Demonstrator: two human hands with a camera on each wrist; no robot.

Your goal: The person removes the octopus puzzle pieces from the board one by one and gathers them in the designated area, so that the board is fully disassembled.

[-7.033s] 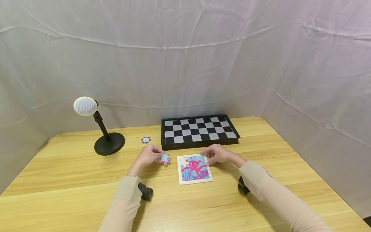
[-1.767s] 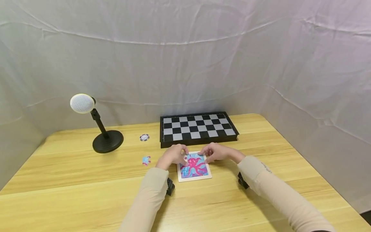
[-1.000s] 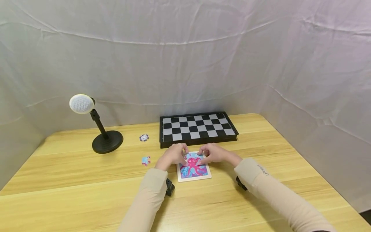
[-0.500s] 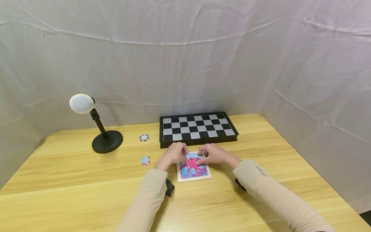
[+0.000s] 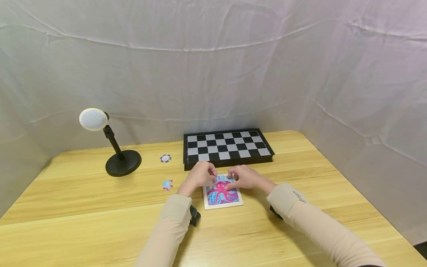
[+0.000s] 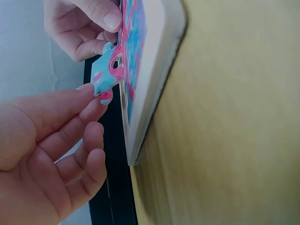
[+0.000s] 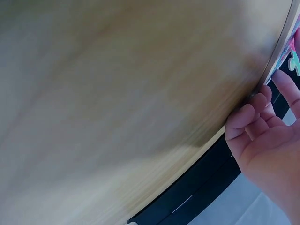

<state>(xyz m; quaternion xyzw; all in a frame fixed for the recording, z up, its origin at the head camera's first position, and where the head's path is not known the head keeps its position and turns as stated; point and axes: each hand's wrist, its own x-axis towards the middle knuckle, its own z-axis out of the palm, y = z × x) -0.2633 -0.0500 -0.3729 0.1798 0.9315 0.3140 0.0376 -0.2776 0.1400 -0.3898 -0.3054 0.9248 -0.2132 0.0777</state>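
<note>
A square octopus puzzle [image 5: 221,194] in a pale frame lies on the table. My left hand [image 5: 200,176] is over its upper left corner. In the left wrist view, that thumb and index finger pinch a blue-and-pink puzzle piece [image 6: 104,75], which stands tilted up at the picture, while the other fingers curl loosely. My right hand [image 5: 245,178] rests at the upper right of the puzzle, thumb on the octopus and index fingertip near the top edge. In the right wrist view, its remaining fingers bend beside the frame [image 7: 276,56]. Another puzzle piece [image 5: 168,185] lies flat to the left.
A black-and-white checkered board [image 5: 228,148] in a black case sits just behind the puzzle. Farther left are a poker chip [image 5: 165,158] and a white round-headed microphone [image 5: 93,119] on a black stand [image 5: 123,163]. Pale cloth [image 5: 213,74] hangs around the table's back and sides.
The blue piece held by my left hand earlier now lies on the table. That hand has moved right to the puzzle and tilted a piece up. My right thumb has shifted inward over the picture.
</note>
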